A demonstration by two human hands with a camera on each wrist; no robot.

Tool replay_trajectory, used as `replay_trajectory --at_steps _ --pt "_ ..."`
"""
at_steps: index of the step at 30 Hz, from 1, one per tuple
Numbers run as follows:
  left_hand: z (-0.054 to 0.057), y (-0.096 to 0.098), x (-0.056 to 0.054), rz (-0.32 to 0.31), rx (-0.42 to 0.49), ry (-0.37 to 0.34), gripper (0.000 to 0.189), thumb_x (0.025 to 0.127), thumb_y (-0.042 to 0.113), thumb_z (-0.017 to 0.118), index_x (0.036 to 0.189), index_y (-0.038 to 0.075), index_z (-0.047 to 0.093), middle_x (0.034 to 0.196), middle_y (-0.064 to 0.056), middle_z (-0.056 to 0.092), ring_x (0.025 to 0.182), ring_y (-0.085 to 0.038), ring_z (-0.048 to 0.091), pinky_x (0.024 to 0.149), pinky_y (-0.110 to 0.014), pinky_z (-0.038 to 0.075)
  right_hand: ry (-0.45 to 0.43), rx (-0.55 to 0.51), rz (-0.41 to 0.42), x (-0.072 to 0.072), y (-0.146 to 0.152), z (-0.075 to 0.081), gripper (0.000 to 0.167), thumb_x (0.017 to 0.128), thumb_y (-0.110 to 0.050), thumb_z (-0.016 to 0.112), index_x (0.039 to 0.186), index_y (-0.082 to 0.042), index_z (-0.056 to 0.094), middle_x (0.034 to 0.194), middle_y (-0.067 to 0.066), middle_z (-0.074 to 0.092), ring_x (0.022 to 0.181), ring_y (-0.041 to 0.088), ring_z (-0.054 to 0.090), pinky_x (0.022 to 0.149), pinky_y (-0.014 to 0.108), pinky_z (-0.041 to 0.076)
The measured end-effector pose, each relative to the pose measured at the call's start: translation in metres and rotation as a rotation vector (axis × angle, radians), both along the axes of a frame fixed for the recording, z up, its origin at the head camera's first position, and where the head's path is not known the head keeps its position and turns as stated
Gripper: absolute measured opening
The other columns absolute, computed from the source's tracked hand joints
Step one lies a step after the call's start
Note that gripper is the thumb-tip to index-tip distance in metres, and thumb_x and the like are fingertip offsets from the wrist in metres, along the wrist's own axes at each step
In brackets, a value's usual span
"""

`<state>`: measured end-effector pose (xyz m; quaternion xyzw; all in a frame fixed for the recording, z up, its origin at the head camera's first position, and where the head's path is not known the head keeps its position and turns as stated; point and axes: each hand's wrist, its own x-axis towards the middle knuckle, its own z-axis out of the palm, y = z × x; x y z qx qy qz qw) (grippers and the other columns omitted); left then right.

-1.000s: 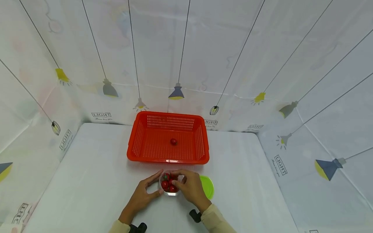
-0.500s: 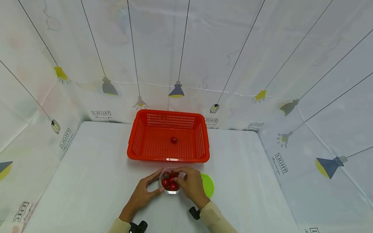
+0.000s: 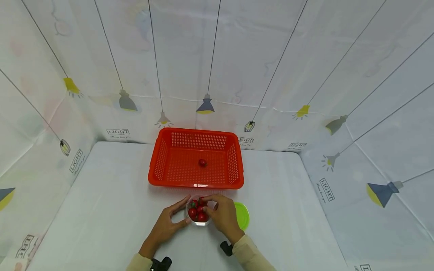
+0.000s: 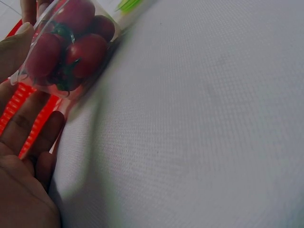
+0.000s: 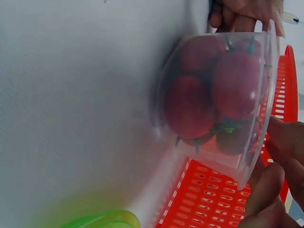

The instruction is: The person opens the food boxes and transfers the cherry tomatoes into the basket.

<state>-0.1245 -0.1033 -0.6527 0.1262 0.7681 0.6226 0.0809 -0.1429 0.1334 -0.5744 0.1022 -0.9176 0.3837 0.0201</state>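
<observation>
Near the front of the table stands a small clear plastic tub (image 3: 200, 224) filled with several red tomatoes (image 3: 192, 213) with green stems. My left hand (image 3: 166, 225) holds the tub from the left, thumb at its near side and fingers at its far side. From the right, my right hand (image 3: 223, 217) reaches over the rim, thumb and forefinger at a tomato in the tub. In the right wrist view, its curled fingers (image 5: 268, 190) are at the rim of the tub; their tips are partly hidden. Another tomato (image 3: 202, 163) lies in the red basket (image 3: 176, 165).
The perforated red basket stands directly behind the tub. A bright green round lid (image 3: 242, 216) lies on the white table (image 3: 108, 195) just right of my right hand, partly covered by it. Printed white sheets (image 3: 288, 56) enclose the table's back and sides.
Over the last second both hands stay at the tub, with only slight finger movement of the right hand among the tomatoes. The whole view has shifted slightly.
</observation>
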Motion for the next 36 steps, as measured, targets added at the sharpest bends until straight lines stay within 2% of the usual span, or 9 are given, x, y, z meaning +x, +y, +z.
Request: replay_trajectory --at_steps 6,13,16,22,24,28,31,36 --pt "0.002 0.0 0.0 0.004 0.001 -0.002 0.074 0.096 0.026 0.081 0.161 0.033 0.047 0.159 0.01 0.055 0.151 -0.019 0.051 0.127 -0.065 0.03 0.04 0.048 -0.017 -0.001 -0.003 0.0 0.03 0.084 -0.016 0.091 0.113 -0.022 0.084 0.105 -0.004 0.081 0.065 0.001 0.051 0.055 0.018 0.045" --pt "0.004 0.001 0.002 0.007 -0.003 -0.002 0.073 0.096 0.025 0.081 0.161 0.03 0.048 0.159 0.009 0.056 0.151 -0.018 0.051 0.129 -0.051 0.031 0.066 0.072 -0.015 0.0 -0.01 0.004 0.029 0.087 -0.018 0.089 0.115 -0.019 0.084 0.105 -0.003 0.08 0.067 0.001 0.051 0.058 0.018 0.046" --pt "0.005 0.001 0.002 0.005 0.001 -0.005 0.073 0.096 0.023 0.081 0.161 0.03 0.048 0.159 0.008 0.056 0.151 -0.019 0.051 0.129 -0.052 0.032 0.04 0.09 -0.035 -0.001 -0.01 0.004 0.029 0.086 -0.019 0.09 0.114 -0.018 0.084 0.103 -0.002 0.079 0.069 0.004 0.053 0.058 0.018 0.046" --pt "0.005 0.001 0.002 0.009 0.006 -0.009 0.073 0.096 0.023 0.081 0.161 0.031 0.048 0.159 0.008 0.057 0.151 -0.018 0.051 0.129 -0.056 0.03 0.009 0.111 -0.044 -0.003 -0.01 0.001 0.033 0.083 -0.019 0.092 0.115 -0.015 0.083 0.099 0.001 0.078 0.079 0.017 0.065 0.06 0.02 0.044" --pt "0.005 0.001 0.002 0.01 0.006 -0.01 0.073 0.096 0.023 0.081 0.161 0.031 0.048 0.159 0.008 0.057 0.151 -0.017 0.051 0.129 -0.057 0.03 0.005 0.115 -0.048 -0.002 -0.01 0.001 0.034 0.083 -0.019 0.093 0.115 -0.015 0.083 0.099 0.001 0.079 0.08 0.016 0.065 0.061 0.02 0.044" --pt "0.005 0.001 0.002 0.007 0.006 -0.007 0.073 0.096 0.022 0.08 0.161 0.03 0.048 0.16 0.008 0.056 0.151 -0.017 0.051 0.128 -0.057 0.03 0.003 0.107 -0.053 -0.002 -0.011 0.001 0.032 0.083 -0.019 0.093 0.113 -0.017 0.083 0.105 0.003 0.08 0.072 0.008 0.058 0.058 0.019 0.045" --pt "0.005 0.001 0.003 0.007 0.003 0.001 0.073 0.096 0.021 0.08 0.161 0.028 0.048 0.16 0.006 0.056 0.15 -0.018 0.051 0.129 -0.052 0.031 -0.004 0.098 -0.052 -0.001 -0.011 0.0 0.032 0.084 -0.019 0.092 0.114 -0.019 0.082 0.109 0.005 0.08 0.068 0.005 0.052 0.057 0.018 0.045" --pt "0.003 0.001 0.002 0.012 -0.006 0.011 0.073 0.096 0.021 0.081 0.161 0.026 0.048 0.161 0.005 0.055 0.15 -0.018 0.052 0.129 -0.043 0.033 0.0 0.096 -0.041 -0.001 -0.013 -0.002 0.037 0.084 -0.022 0.092 0.118 -0.02 0.08 0.11 0.002 0.079 0.071 0.005 0.052 0.061 0.019 0.045"
